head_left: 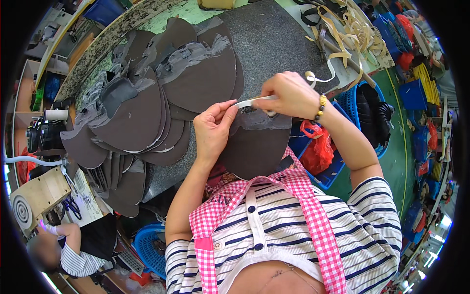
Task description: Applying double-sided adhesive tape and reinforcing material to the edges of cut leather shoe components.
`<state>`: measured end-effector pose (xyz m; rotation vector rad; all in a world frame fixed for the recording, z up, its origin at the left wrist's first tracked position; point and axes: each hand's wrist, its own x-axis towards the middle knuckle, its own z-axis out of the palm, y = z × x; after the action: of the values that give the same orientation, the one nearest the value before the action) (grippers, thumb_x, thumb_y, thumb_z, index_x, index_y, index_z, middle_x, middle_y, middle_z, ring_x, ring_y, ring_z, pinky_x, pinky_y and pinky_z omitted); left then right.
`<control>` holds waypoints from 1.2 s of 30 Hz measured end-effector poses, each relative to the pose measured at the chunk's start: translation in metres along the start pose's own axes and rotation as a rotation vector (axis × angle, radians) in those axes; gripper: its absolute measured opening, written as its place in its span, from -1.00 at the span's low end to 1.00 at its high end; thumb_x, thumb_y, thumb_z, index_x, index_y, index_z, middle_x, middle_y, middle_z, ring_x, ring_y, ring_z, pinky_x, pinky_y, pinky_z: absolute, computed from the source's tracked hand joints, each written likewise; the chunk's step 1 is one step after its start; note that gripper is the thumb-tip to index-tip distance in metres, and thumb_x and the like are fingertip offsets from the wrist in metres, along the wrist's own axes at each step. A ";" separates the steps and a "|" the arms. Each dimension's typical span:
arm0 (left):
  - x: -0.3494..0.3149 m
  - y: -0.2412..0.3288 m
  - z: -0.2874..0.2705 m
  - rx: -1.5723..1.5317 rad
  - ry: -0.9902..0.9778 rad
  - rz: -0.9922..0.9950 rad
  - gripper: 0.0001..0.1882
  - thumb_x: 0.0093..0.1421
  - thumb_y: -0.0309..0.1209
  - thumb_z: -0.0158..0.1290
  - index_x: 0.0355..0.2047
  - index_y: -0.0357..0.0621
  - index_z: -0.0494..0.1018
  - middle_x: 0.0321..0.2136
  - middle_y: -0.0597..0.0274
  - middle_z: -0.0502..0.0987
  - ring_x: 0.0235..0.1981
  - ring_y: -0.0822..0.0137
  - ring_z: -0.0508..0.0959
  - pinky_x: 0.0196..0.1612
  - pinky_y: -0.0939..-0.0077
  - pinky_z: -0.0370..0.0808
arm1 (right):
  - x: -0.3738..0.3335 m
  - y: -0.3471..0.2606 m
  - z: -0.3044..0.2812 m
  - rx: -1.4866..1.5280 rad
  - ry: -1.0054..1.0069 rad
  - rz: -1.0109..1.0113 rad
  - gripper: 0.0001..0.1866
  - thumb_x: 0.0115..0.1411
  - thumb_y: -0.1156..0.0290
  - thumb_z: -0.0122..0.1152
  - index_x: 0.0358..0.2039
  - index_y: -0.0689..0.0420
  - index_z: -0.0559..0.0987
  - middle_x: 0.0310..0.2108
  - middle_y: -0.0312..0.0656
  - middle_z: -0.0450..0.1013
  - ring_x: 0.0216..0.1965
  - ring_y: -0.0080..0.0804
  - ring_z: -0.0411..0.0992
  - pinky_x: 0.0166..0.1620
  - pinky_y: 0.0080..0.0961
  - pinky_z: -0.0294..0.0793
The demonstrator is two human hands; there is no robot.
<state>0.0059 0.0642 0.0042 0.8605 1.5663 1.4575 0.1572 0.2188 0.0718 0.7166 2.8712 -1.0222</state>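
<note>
A narrow white strip is stretched between my two hands. Its left end is pinched between the thumb and fingers of my left hand. My right hand, wearing a beaded bracelet at the wrist, grips the strip farther right with curled fingers. Right below lies a dark brown rounded panel with a grey, smeared band along its upper edge, close to my body. Another length of white tape curls out beyond my right hand. Whether the two lengths join is hidden by that hand.
Stacks of similar brown panels cover the left of the grey stone slab. Tangled cream strips lie at the far right. Blue baskets and a red plastic bag stand right of me. A person sits at lower left.
</note>
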 end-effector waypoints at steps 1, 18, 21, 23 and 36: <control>-0.002 0.000 0.000 -0.002 0.038 0.008 -0.71 0.17 -0.52 0.18 -0.08 -0.34 0.53 -0.35 0.27 0.61 -0.35 0.60 0.54 -0.27 0.79 0.44 | -0.005 -0.001 -0.005 -0.095 0.017 0.085 -0.66 0.09 0.13 0.27 -0.55 0.18 0.65 -0.71 -0.12 0.46 -0.65 -0.24 0.47 -0.50 -0.42 0.40; -0.012 0.027 0.012 -0.027 -0.046 0.013 -0.85 0.13 -0.56 0.18 -0.43 -0.19 0.38 -0.31 0.14 0.62 -0.32 0.59 0.52 -0.19 0.69 0.44 | -0.027 0.006 0.017 -0.252 0.130 0.064 -0.27 0.08 -0.32 0.07 -0.61 0.22 0.61 -0.62 0.03 0.49 -0.52 0.01 0.51 -0.40 -0.13 0.44; -0.014 0.028 0.011 0.013 -0.057 0.029 -0.84 0.13 -0.57 0.17 -0.43 -0.19 0.37 -0.31 0.13 0.62 -0.33 0.59 0.52 -0.20 0.69 0.44 | -0.024 0.011 0.031 0.062 0.236 -0.130 -0.53 0.18 -0.03 0.12 -0.51 0.18 0.61 -0.54 0.03 0.51 -0.44 0.03 0.50 -0.37 -0.16 0.46; -0.017 0.026 0.011 0.029 -0.070 0.031 -0.84 0.13 -0.57 0.17 -0.43 -0.20 0.37 -0.30 0.12 0.62 -0.33 0.60 0.52 -0.20 0.69 0.44 | -0.025 0.008 0.031 0.092 0.306 -0.171 -0.58 0.19 0.07 0.13 -0.55 0.20 0.59 -0.62 -0.03 0.49 -0.54 -0.10 0.51 -0.42 -0.24 0.45; -0.008 0.001 0.039 1.096 -0.052 0.946 -0.50 0.06 -0.25 0.23 -0.01 -0.20 0.45 -0.10 0.09 0.48 -0.08 0.13 0.46 -0.02 0.19 0.39 | 0.006 0.033 0.017 0.202 0.476 -0.098 -0.72 -0.03 0.47 0.36 -0.29 0.12 0.50 -0.45 -0.16 0.53 -0.42 -0.26 0.53 -0.34 -0.40 0.46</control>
<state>0.0441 0.0743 0.0058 2.4935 2.0089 0.9722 0.1635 0.2333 0.0376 0.9562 3.2565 -1.3297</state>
